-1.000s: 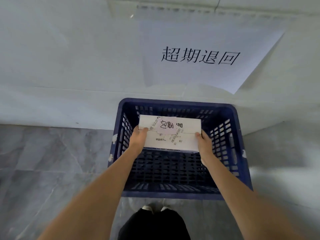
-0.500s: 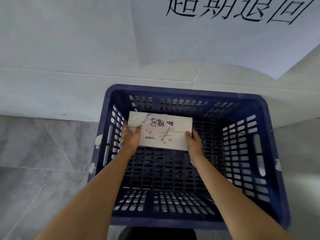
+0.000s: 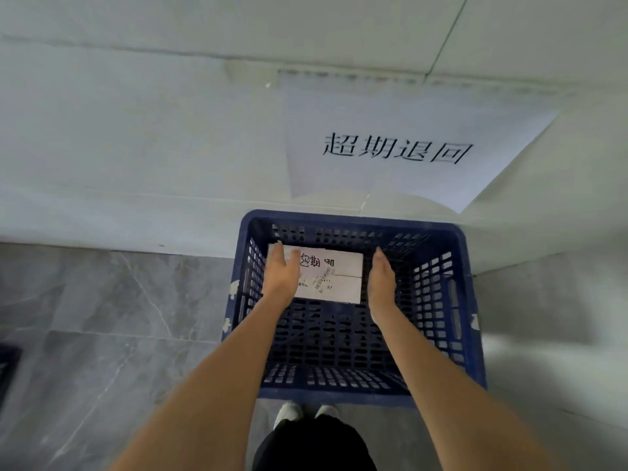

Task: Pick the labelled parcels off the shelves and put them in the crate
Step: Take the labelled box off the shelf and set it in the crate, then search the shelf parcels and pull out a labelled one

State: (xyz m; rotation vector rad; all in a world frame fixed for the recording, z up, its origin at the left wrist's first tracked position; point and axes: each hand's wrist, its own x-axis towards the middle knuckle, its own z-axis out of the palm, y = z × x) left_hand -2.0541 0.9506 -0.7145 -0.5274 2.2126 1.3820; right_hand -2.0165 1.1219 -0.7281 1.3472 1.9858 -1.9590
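The white labelled parcel (image 3: 329,277), gripped by both hands a moment ago, now lies on the floor of the blue crate (image 3: 441,294) toward its far left corner. The left hand (image 3: 282,275) hovers over its left end with fingers straight; the right hand (image 3: 382,283) has drawn aside, fingers straight too. This parcel looks delivered. The crate stands on grey marbled floor tiles (image 3: 102,317) against a pale wall carrying a printed paper sign (image 3: 401,154).

Materials and finishes noted.
Crate (image 3: 469,300): dark blue plastic lattice, scuffed with white marks. Parcel (image 3: 343,277): white matt card with paper labels. Floor (image 3: 102,317): grey veined tile, smooth. Sign (image 3: 407,147): thin white paper, printed black.
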